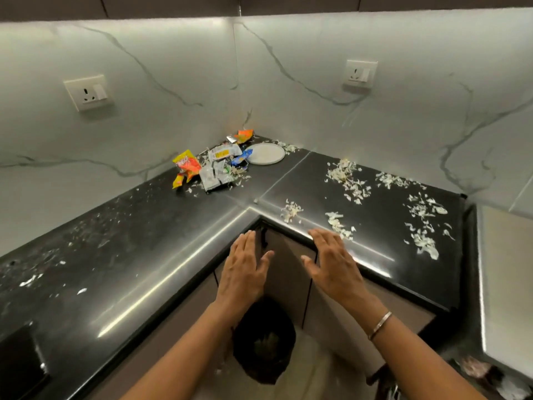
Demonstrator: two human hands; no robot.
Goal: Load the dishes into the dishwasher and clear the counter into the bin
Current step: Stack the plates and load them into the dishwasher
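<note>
While my left hand (245, 269) and right hand (331, 261) hover flat and empty, I judge the peels (346, 180) at two o'clock light, flaky, best swept edgeward by palm.

I see 2 pale marble-look wall panels (150, 119) meeting in a corner, with grey veins running across both. Each carries 1 white socket plate with a switch: the left socket (88, 92) on the left panel, the right socket (360, 73) on the right one, well apart. Above them runs the dark underside of the upper cabinets (173, 5). Lower down, beige cabinet doors (288, 272) meet at the inner corner. At far right I make out a grey metallic slab (501, 284); I cannot tell what it is.
</note>
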